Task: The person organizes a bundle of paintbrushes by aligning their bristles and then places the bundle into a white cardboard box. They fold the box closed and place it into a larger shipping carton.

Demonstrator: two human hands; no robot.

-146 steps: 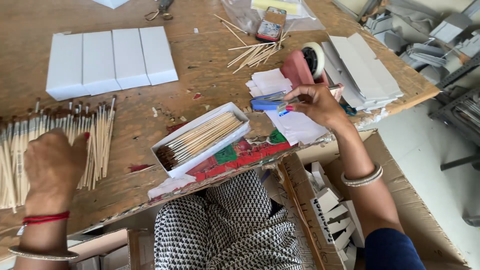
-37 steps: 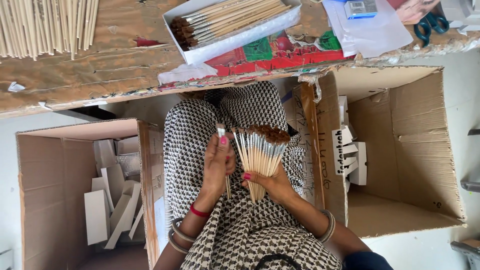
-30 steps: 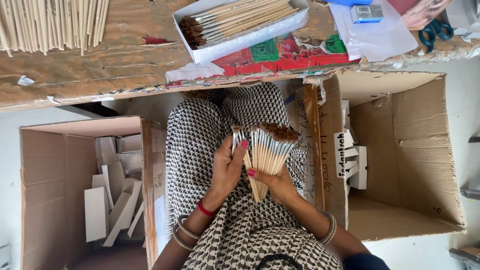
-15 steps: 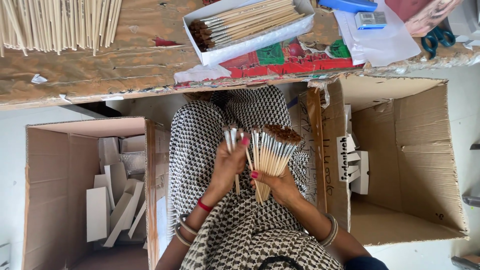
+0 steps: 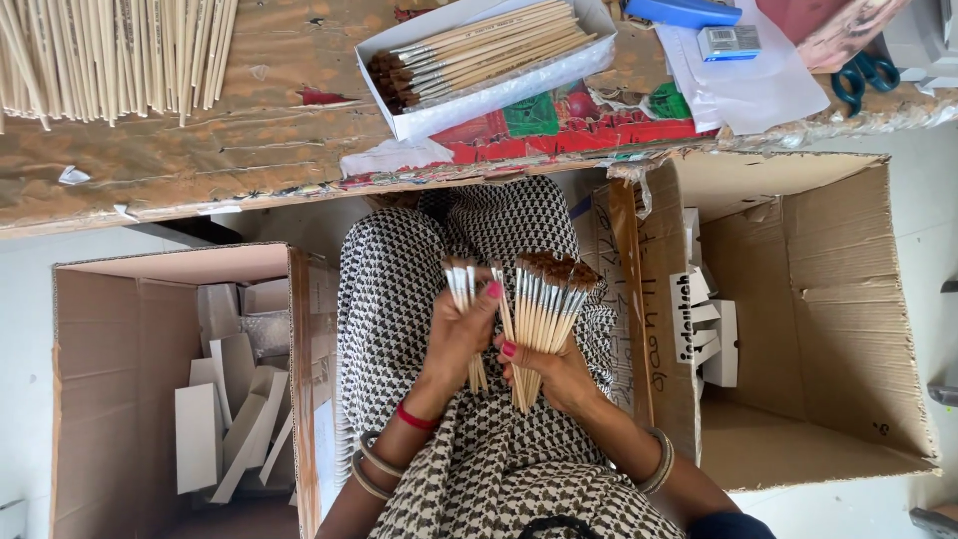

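**brushes in both hands, over your lap, below the surface edge**

your left hand [image 5: 461, 334] is clenched on a small bunch of brushes [image 5: 465, 299], bristles up, thumb across the handles. your right hand [image 5: 554, 371] grips a bigger fanned bundle of brushes [image 5: 544, 299], brown bristle tips up, wooden handles running down through the fist. the two hands are just beside each other, over the black-and-white patterned cloth [image 5: 399, 279] on your lap.

surface [image 5: 200, 150] runs across the top: worn brown wood, scuffed, with a red and green printed sheet [image 5: 559, 120] hanging at its near edge. on it: a white tray [image 5: 499, 95] packed with more brushes lying flat, a row of loose wooden handles [image 5: 110, 50] at far left, white paper [image 5: 743, 85] with a blue object [image 5: 684, 12] and a small grey box [image 5: 728, 42] on it, teal-handled scissors [image 5: 863, 75] at right.

below the surface, pale floor [image 5: 40, 250]. open cardboard box at your left [image 5: 130, 379] holds white flat cartons, jumbled. open cardboard box at your right [image 5: 798, 319] has a few white cartons stacked against its near wall.
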